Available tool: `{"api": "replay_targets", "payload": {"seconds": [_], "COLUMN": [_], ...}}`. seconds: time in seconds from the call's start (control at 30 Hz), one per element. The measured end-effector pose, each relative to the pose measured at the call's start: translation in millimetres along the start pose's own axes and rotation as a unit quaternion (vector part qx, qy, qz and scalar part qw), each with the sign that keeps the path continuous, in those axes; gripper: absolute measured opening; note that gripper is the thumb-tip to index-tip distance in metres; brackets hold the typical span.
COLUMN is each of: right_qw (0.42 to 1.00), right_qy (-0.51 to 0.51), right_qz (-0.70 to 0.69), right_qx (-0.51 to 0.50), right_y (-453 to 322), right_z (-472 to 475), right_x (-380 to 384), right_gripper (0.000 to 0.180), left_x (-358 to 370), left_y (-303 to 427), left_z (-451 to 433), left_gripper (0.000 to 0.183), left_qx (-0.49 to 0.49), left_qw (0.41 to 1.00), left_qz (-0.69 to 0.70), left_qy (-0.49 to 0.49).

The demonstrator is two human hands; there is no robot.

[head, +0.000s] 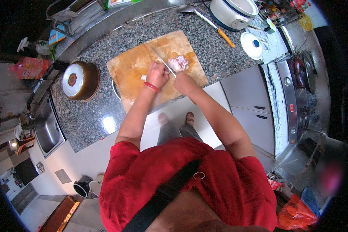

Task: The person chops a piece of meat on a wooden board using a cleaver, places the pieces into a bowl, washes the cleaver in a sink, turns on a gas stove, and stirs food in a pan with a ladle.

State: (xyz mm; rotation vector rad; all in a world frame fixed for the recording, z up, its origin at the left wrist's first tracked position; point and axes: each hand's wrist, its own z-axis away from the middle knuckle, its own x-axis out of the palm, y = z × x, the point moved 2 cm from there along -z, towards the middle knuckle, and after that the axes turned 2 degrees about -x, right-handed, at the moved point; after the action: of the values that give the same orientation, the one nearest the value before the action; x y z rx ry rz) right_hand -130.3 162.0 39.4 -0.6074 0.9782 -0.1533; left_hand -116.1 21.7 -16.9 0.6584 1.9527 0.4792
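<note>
A stained wooden cutting board point(133, 69) lies on the speckled granite counter. My right hand point(185, 83) is closed around the handle end of a knife point(159, 57), whose thin blade points away to the upper left across the board. Beside the blade, my left hand point(158, 74), with a red bangle at the wrist, has its fingers curled down on a small pale piece that they mostly hide. A white piece point(143, 77) shows at the left of that hand. Pinkish-white chunks, perhaps raw meat point(178, 63), sit on the board right of the knife.
An upturned metal pot point(81, 81) stands on the counter left of the board, near the sink point(47, 127). Beyond the board lie a yellow-handled spatula point(211, 24), a white electric cooker point(234, 13) and a white lid point(251, 46). A stove point(293, 101) is at the right.
</note>
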Motion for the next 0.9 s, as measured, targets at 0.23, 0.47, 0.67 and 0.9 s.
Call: {"api": "replay_targets", "payload": {"seconds": [0.23, 0.47, 0.67, 0.9], "right_qw": [0.998, 1.000, 0.993, 0.994], "right_qy": [-0.050, 0.009, 0.043, 0.050], "right_qz": [0.013, -0.021, -0.108, -0.085], "right_qx": [0.024, 0.011, 0.033, 0.052], "right_y": [14, 16, 37, 67], "right_z": [37, 12, 62, 83], "right_x": [-14, 2, -14, -27], "right_gripper": [0.026, 0.026, 0.023, 0.028], "left_x": [8, -12, -10, 23], "left_y": [10, 23, 35, 44], "left_z": [6, 9, -2, -9], "left_gripper": [0.009, 0.013, 0.044, 0.031], "left_qx": [-0.027, -0.039, -0.020, -0.019], "left_qw": [0.999, 0.990, 0.997, 1.000], "left_qz": [0.009, -0.112, -0.066, 0.006], "left_qy": [-0.030, -0.073, -0.022, -0.008]}}
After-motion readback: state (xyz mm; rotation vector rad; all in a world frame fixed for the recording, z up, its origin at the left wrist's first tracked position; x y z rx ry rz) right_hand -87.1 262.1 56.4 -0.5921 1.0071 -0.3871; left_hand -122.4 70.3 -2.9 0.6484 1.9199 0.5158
